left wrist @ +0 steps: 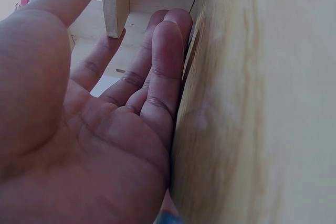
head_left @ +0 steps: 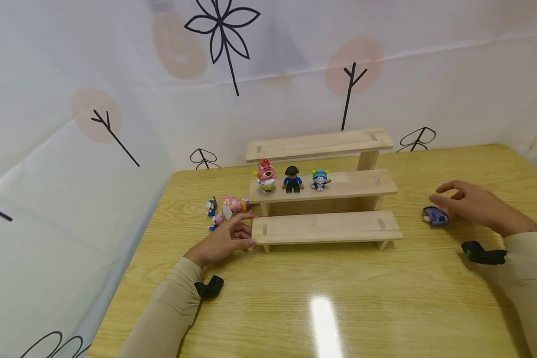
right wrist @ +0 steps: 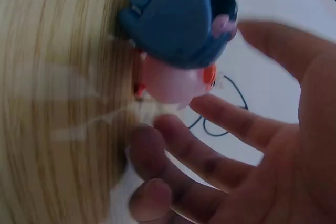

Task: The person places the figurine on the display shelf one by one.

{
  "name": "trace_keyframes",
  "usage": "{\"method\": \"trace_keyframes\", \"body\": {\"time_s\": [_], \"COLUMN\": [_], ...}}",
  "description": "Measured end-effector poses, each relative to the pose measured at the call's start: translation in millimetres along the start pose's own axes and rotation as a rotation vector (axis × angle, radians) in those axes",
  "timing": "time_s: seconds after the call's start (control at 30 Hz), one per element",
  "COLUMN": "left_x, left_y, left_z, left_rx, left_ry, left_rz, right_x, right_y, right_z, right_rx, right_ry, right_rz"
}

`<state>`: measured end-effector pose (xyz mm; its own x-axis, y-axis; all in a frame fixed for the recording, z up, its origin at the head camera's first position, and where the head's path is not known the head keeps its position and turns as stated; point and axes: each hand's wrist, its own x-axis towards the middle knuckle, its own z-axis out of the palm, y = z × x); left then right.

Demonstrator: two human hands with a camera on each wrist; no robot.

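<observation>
My left hand [head_left: 225, 240] grips the left end of the lowest board [head_left: 326, 227] of a wooden three-step display stand, thumb at the front edge and index finger at the back edge. In the left wrist view the board's end [left wrist: 116, 9] shows between thumb and index finger, the other fingers lying low along the tabletop. At the right, my right hand [head_left: 479, 206] reaches toward a small blue-and-pink toy figure [head_left: 436, 216] lying on the table. In the right wrist view its fingers are spread and relaxed around the figure [right wrist: 173, 30], fingertips close to it.
On the middle board stand a pink bear figure [head_left: 266, 175], a dark-capped figure in blue [head_left: 292, 180] and a blue-hatted figure [head_left: 320, 180]. Several toy figures, including a pink one [head_left: 235, 204], lie left of the stand. A patterned cloth [head_left: 286, 114] hangs behind the table.
</observation>
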<state>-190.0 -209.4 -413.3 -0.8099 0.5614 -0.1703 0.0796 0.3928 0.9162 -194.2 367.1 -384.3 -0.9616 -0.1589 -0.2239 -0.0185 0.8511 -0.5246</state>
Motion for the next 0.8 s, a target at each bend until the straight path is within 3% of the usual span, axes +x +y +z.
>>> {"method": "trace_keyframes", "body": {"time_s": [0.17,0.8], "left_x": [0.7,-1.1], "left_y": [-1.4,-1.0], "left_z": [0.6,0.4], "left_rx": [-0.005,-0.012], "left_ry": [-0.003,-0.003], "left_rz": [0.002,0.000], "right_x": [1.8,3.9], "right_y": [6.2,2.7], "right_z": [4.1,6.2], "right_rx": [-0.007,-0.064], "right_ry": [-0.049,0.003], "right_rz": [-0.001,-0.010]}}
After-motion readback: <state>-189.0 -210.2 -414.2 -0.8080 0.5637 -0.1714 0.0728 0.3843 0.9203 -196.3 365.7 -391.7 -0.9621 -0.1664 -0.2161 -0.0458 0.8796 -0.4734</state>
